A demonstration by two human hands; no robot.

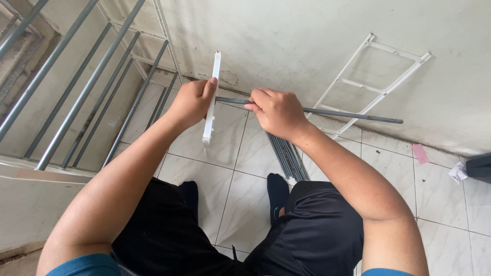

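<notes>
A white plastic ladder-shaped frame (376, 82) leans against the pale plaster wall (307, 36) to the right, and a bundle of grey metal rods (289, 156) lies on the white tiled floor (230, 148) under the right forearm. Grey metal railing bars (87, 87) slant across the left side. A small pink scrap (420, 153) lies on the tiles near the wall.

The left hand (192, 102) is closed around a narrow white plastic bar (211, 99), thumb pressed on its edge. The bar stands nearly upright in view, its long axis running from the wall down toward the knees.

The right hand (276, 112) is closed around a thin grey metal rod (353, 115). The rod lies almost level, crosswise to the bar, its left end meeting the bar and its free end pointing right, past the leaning frame.
</notes>
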